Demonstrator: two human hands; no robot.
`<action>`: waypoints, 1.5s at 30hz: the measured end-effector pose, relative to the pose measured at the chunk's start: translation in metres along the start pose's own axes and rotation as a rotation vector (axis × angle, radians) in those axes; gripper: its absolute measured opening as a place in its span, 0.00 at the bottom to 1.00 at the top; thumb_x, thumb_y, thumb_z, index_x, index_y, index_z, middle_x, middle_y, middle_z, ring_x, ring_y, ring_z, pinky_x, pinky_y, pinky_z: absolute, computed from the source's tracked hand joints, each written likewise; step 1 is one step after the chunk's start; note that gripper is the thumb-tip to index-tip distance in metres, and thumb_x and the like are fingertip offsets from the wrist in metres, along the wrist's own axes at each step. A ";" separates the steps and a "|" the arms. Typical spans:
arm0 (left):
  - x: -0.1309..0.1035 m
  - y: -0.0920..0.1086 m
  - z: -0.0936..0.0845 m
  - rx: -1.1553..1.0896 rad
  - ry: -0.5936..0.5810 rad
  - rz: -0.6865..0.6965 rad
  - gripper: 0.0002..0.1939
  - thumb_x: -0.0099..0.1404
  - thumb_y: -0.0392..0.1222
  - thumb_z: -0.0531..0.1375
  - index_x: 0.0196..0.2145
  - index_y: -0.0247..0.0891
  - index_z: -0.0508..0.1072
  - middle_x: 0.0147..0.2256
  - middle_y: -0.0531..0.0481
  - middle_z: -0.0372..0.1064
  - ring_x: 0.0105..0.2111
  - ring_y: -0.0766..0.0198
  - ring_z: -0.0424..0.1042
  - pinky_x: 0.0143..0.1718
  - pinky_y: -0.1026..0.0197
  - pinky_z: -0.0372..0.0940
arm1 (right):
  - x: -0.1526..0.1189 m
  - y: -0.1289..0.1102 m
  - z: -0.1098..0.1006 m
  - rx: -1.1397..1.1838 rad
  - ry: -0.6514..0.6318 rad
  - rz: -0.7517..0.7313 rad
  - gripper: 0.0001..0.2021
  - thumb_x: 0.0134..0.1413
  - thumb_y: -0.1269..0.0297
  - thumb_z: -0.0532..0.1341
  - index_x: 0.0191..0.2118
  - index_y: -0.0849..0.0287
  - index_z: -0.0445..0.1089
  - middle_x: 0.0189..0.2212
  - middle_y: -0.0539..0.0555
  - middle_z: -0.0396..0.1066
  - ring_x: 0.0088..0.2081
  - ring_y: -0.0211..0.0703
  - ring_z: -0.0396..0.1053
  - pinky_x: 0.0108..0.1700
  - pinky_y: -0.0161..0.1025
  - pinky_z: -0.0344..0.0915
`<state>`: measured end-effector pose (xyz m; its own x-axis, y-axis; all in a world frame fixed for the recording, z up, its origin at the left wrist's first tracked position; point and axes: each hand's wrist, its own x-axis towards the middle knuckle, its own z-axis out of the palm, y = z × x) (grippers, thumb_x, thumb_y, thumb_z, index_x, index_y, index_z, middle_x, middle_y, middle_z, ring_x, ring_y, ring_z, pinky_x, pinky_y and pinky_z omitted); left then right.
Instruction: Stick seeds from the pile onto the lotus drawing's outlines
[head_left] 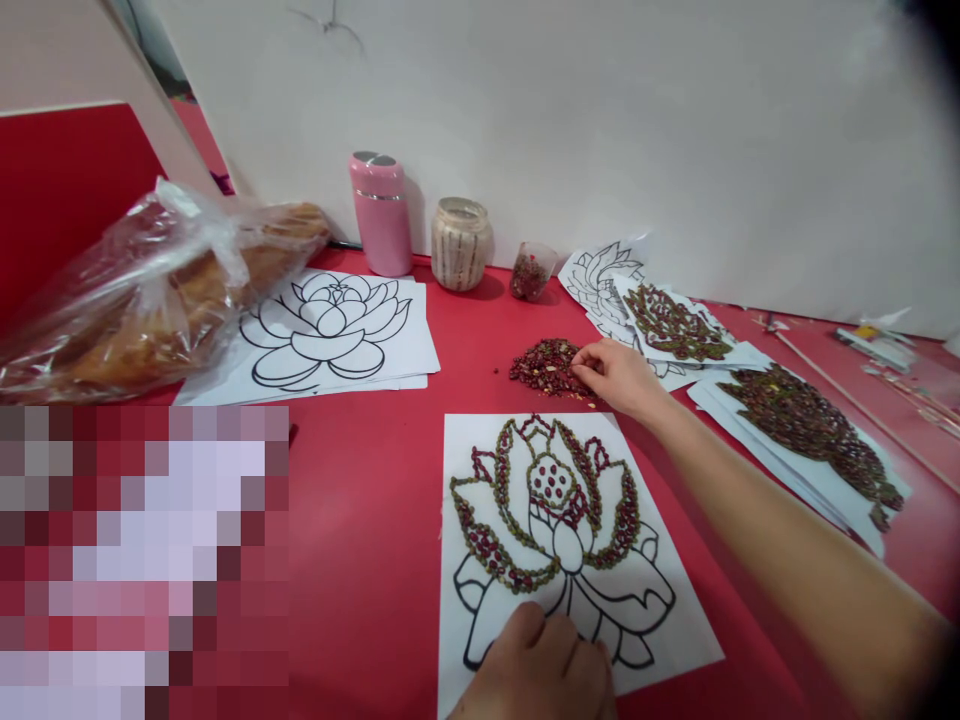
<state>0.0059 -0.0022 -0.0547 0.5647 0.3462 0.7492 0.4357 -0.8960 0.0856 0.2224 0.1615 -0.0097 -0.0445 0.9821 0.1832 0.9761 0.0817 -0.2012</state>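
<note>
A white sheet with a black lotus outline (495, 620) lies on the red table, its upper petals lined with red and green beans. At the sheet's lower edge rests my left hand (536, 665), its fingers curled; whatever they may hold is hidden. Beyond the sheet, my right hand (611, 372) touches the right side of a pile of dark red beans (544, 366), thumb and forefinger pinched together. What lies between those fingertips is too small to make out.
Left are printed lotus sheets (330, 335) and a plastic-wrapped brown item (172, 310). A pink flask (382, 220), a jar (460, 245) and a small cup of beans (531, 272) stand at the back. Bean-covered pictures (814, 425) lie right.
</note>
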 end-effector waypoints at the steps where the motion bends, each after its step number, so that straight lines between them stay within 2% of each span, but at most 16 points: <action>1: 0.000 0.000 0.000 0.001 0.006 -0.001 0.18 0.62 0.26 0.47 0.16 0.36 0.59 0.13 0.56 0.51 0.16 0.69 0.53 0.21 0.61 0.42 | 0.001 -0.002 0.000 -0.003 -0.001 -0.003 0.07 0.48 0.65 0.55 0.31 0.59 0.70 0.29 0.53 0.67 0.27 0.37 0.63 0.31 0.34 0.57; 7: -0.006 0.001 0.000 -0.020 -0.075 0.004 0.13 0.60 0.28 0.51 0.19 0.36 0.61 0.16 0.57 0.53 0.18 0.69 0.54 0.22 0.61 0.44 | 0.009 -0.013 -0.002 -0.041 -0.037 -0.009 0.07 0.47 0.65 0.54 0.28 0.58 0.69 0.30 0.53 0.68 0.27 0.38 0.63 0.30 0.34 0.55; 12: -0.009 0.000 -0.003 -0.091 -0.171 0.049 0.03 0.58 0.34 0.56 0.26 0.35 0.65 0.19 0.56 0.58 0.20 0.68 0.57 0.22 0.62 0.47 | 0.015 -0.022 -0.003 -0.098 -0.105 0.045 0.07 0.46 0.66 0.54 0.23 0.58 0.67 0.23 0.53 0.68 0.24 0.38 0.62 0.26 0.35 0.51; 19: -0.009 0.000 -0.006 -0.133 -0.235 0.041 0.02 0.56 0.36 0.58 0.28 0.35 0.67 0.20 0.56 0.60 0.21 0.67 0.58 0.21 0.61 0.48 | 0.018 -0.031 -0.004 -0.160 -0.161 0.132 0.05 0.44 0.67 0.56 0.22 0.59 0.67 0.24 0.56 0.70 0.25 0.42 0.65 0.26 0.36 0.51; 22: -0.008 0.000 -0.006 -0.132 -0.215 0.030 0.02 0.56 0.36 0.57 0.27 0.35 0.67 0.21 0.56 0.60 0.21 0.67 0.58 0.22 0.61 0.49 | 0.016 -0.030 -0.004 -0.150 -0.134 0.153 0.07 0.48 0.67 0.54 0.25 0.61 0.67 0.25 0.58 0.70 0.28 0.43 0.66 0.28 0.36 0.52; 25: -0.007 0.000 -0.006 -0.100 -0.182 0.031 0.04 0.55 0.32 0.56 0.24 0.35 0.65 0.20 0.56 0.59 0.20 0.68 0.57 0.22 0.61 0.47 | 0.011 -0.027 -0.007 -0.104 -0.045 0.161 0.09 0.54 0.66 0.49 0.30 0.61 0.65 0.28 0.59 0.69 0.30 0.44 0.65 0.30 0.36 0.53; 30: -0.005 0.001 -0.008 -0.109 -0.170 0.029 0.06 0.55 0.30 0.55 0.22 0.36 0.63 0.20 0.56 0.58 0.20 0.67 0.56 0.22 0.60 0.46 | -0.023 -0.033 -0.022 0.051 0.101 0.086 0.09 0.58 0.65 0.46 0.34 0.59 0.60 0.27 0.52 0.66 0.28 0.38 0.62 0.31 0.34 0.56; 32: -0.004 0.002 -0.008 -0.099 -0.169 0.021 0.06 0.55 0.29 0.55 0.23 0.36 0.64 0.19 0.56 0.58 0.20 0.67 0.57 0.22 0.60 0.46 | -0.046 -0.044 -0.028 0.303 0.142 -0.001 0.08 0.58 0.63 0.48 0.33 0.58 0.60 0.25 0.50 0.64 0.26 0.37 0.61 0.29 0.34 0.56; 34: -0.005 0.002 -0.008 -0.098 -0.181 0.022 0.03 0.55 0.30 0.55 0.26 0.35 0.66 0.20 0.55 0.59 0.20 0.67 0.57 0.22 0.61 0.47 | -0.072 -0.057 -0.030 0.479 0.124 -0.029 0.07 0.57 0.62 0.49 0.33 0.58 0.61 0.33 0.52 0.66 0.31 0.38 0.63 0.31 0.34 0.58; 36: -0.006 0.002 -0.008 -0.115 -0.195 0.021 0.02 0.56 0.31 0.55 0.28 0.34 0.67 0.21 0.55 0.60 0.21 0.67 0.58 0.22 0.61 0.48 | -0.095 -0.068 -0.030 0.538 0.101 -0.016 0.05 0.56 0.64 0.51 0.32 0.57 0.61 0.41 0.54 0.65 0.38 0.39 0.63 0.35 0.35 0.58; 39: -0.006 0.003 -0.008 -0.141 -0.189 -0.008 0.03 0.56 0.31 0.55 0.26 0.34 0.67 0.21 0.54 0.60 0.20 0.67 0.58 0.22 0.61 0.49 | -0.121 -0.079 -0.023 0.584 0.069 0.024 0.05 0.56 0.65 0.51 0.31 0.57 0.61 0.42 0.53 0.62 0.42 0.41 0.61 0.38 0.36 0.58; 41: -0.006 0.004 -0.008 -0.142 -0.190 -0.023 0.04 0.56 0.30 0.54 0.26 0.34 0.67 0.20 0.54 0.60 0.20 0.66 0.58 0.21 0.61 0.50 | -0.130 -0.081 -0.016 0.625 0.065 0.073 0.06 0.57 0.65 0.52 0.31 0.56 0.61 0.41 0.52 0.61 0.40 0.40 0.61 0.38 0.36 0.58; 45: -0.005 0.006 -0.007 -0.121 -0.209 -0.014 0.07 0.57 0.29 0.52 0.26 0.33 0.68 0.20 0.53 0.60 0.20 0.65 0.60 0.21 0.60 0.52 | -0.136 -0.078 -0.005 0.838 0.147 0.181 0.04 0.58 0.63 0.52 0.34 0.55 0.61 0.37 0.50 0.62 0.29 0.34 0.58 0.31 0.34 0.56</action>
<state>0.0004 -0.0110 -0.0530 0.6973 0.3979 0.5962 0.3647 -0.9130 0.1828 0.1537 0.0211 -0.0138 0.1809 0.9648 0.1908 0.4846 0.0814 -0.8710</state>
